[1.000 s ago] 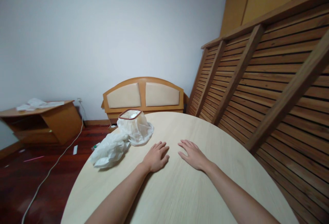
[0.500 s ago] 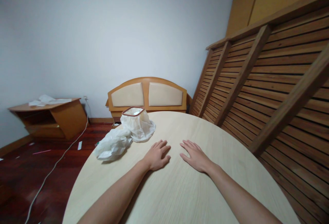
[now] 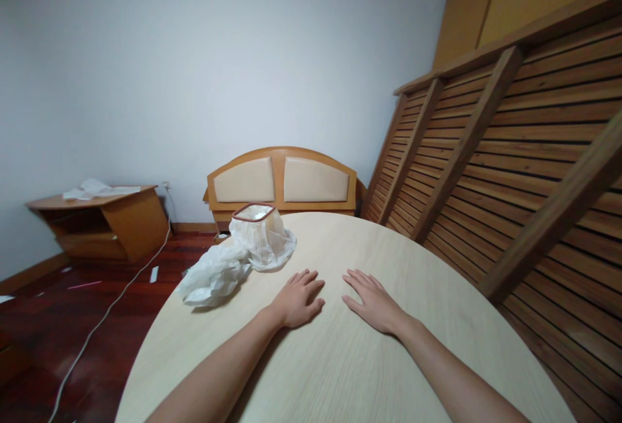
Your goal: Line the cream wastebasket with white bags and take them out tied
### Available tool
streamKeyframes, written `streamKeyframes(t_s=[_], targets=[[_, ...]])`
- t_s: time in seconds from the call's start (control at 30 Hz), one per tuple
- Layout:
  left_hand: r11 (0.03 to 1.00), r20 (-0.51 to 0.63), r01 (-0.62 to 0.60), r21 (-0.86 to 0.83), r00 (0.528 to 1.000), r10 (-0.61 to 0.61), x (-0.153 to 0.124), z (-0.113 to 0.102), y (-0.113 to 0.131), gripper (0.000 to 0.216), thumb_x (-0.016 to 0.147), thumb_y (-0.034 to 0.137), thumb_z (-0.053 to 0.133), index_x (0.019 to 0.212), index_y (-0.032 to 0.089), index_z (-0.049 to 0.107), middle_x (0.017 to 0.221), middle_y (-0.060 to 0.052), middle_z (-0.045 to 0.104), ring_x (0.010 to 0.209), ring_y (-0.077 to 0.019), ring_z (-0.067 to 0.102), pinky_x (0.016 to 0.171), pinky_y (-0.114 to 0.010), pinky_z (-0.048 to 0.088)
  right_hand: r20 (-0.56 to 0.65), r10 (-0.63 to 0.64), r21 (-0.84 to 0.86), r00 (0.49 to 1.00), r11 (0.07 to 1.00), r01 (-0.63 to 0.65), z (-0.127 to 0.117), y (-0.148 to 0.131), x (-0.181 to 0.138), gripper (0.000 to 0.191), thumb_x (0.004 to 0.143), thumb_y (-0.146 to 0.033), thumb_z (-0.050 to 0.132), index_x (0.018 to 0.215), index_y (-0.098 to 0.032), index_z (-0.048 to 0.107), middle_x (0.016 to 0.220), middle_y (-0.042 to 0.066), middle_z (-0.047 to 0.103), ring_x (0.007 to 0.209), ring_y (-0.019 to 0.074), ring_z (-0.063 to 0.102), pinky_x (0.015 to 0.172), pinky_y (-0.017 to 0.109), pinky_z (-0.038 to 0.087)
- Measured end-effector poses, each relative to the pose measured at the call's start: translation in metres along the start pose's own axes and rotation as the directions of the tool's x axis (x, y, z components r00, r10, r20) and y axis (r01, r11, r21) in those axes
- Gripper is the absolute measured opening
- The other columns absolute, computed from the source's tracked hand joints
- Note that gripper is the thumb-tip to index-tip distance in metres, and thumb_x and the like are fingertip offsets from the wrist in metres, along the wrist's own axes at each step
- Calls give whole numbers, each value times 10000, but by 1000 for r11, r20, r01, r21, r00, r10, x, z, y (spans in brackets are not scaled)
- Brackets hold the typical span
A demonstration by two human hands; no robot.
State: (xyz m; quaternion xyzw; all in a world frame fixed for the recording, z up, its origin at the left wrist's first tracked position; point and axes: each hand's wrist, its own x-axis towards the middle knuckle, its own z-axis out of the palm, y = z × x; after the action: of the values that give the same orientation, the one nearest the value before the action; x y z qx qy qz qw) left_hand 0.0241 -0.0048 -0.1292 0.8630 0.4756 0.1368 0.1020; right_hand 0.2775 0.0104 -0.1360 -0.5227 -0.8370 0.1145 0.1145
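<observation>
My left hand (image 3: pixel 297 300) lies palm down on the round pale wood table (image 3: pixel 340 371), fingers apart and holding nothing. To its right, my right hand (image 3: pixel 372 302) rests the same way, open, with a gap of bare tabletop between the two. Beyond my left hand, toward the far left edge, stands a small bin (image 3: pixel 254 212) with a square brown rim, a whitish plastic bag draped over its outside. Beside it, nearer to me, sits a crumpled white plastic bag (image 3: pixel 214 275). Neither hand touches the bin or the bag.
Behind the table is a padded wooden headboard (image 3: pixel 282 177) against the wall. A slatted wooden bed frame (image 3: pixel 466 151) leans along the right. At left stands a low cabinet (image 3: pixel 133 225) with white sheets on top; a white cable (image 3: pixel 109 309) crosses the dark red floor.
The view has shifted slightly, so the room and table appear a little farther right. Both hands stay flat on the table in the same pose.
</observation>
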Motion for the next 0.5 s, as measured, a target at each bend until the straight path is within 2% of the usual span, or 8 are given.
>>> streamKeyframes(t_s=[0.5], targets=[[1000,-6,-10,11,1000,10,2,4,-2,542,966,443,507,1456,210,509,1599,-144,398,1495,-356,334,1212,-575,280,-2,-6,8,1000,1000,6,0,3,-2,685,974,-592,398,1523,-185,443,1641,100,327,1535,274,242,1253,468,137]])
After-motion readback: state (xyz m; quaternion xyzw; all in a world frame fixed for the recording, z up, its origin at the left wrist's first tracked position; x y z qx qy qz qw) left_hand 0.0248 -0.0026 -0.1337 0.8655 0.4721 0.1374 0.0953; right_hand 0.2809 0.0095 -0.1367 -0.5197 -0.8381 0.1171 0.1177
